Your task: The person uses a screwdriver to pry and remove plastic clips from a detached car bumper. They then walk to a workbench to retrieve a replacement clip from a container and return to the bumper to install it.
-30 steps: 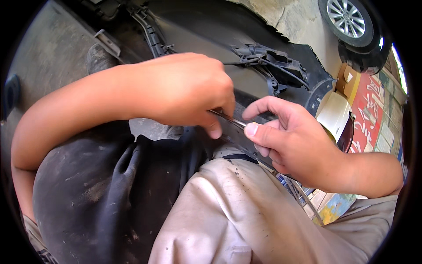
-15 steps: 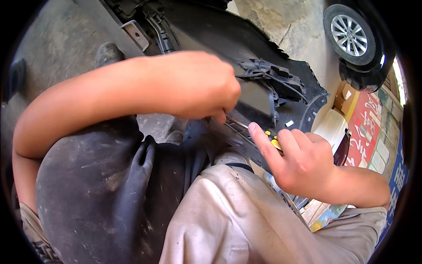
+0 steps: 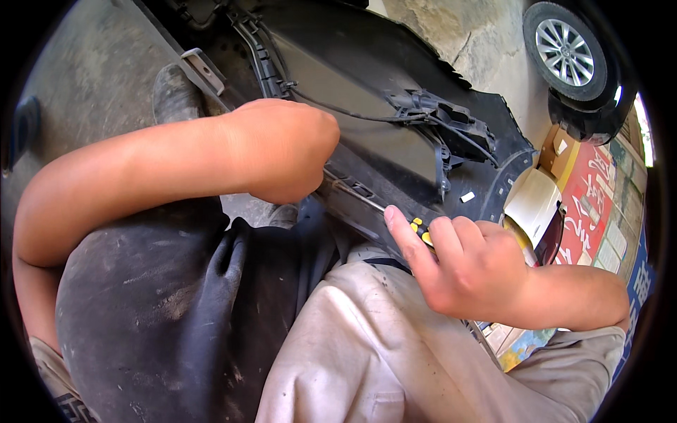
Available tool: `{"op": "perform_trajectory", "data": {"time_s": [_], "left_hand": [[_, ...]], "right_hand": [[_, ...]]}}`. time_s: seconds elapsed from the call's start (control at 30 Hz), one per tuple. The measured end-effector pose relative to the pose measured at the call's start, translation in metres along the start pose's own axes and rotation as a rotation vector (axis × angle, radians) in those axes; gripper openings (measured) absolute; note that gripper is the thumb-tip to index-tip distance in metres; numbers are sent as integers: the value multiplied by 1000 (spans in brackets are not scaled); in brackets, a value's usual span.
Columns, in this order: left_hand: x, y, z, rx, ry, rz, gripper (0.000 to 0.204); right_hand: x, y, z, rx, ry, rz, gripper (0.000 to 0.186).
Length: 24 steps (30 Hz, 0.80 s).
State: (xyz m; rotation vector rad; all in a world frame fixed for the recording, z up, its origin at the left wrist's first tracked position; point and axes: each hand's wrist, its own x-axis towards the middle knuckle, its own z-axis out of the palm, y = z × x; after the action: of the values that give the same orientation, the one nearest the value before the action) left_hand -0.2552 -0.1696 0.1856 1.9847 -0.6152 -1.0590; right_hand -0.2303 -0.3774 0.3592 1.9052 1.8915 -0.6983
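Note:
My right hand (image 3: 469,268) is wrapped round a screwdriver (image 3: 426,237) with a yellow and black handle. Its index finger stretches along the thin metal shaft. That shaft points leftward along the slotted edge of a large black plastic car bumper (image 3: 338,77); where its tip ends is hard to make out. Curled into a fist, my left hand (image 3: 293,149) is at the bumper's near edge, left of the shaft. Its fingertips are hidden beneath it, so what they grip cannot be seen.
A black cable (image 3: 352,113) crosses the bumper to a black bracket (image 3: 451,127). A small white piece (image 3: 467,197) lies on the bumper's right part. A car wheel (image 3: 564,53) stands at the far right, above a cardboard box (image 3: 560,151). A dark boot (image 3: 176,95) is at the left.
My left hand has moved left along the bumper's edge, uncovering more of the cable and the slotted strip. My right hand, still holding the screwdriver, has shifted slightly left.

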Motion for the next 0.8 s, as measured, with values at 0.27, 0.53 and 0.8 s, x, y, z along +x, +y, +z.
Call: {"op": "perform_trajectory", "data": {"time_s": [0.27, 0.53, 0.8], "left_hand": [[6, 7, 3, -62, 17, -109, 16], [13, 6, 2, -105, -44, -133, 17], [12, -3, 8, -119, 20, -88, 16]], "right_hand": [[4, -13, -1, 424, -103, 369, 53], [12, -9, 16, 1296, -107, 833, 33], [34, 2, -17, 1966, -383, 1345, 40]]}}
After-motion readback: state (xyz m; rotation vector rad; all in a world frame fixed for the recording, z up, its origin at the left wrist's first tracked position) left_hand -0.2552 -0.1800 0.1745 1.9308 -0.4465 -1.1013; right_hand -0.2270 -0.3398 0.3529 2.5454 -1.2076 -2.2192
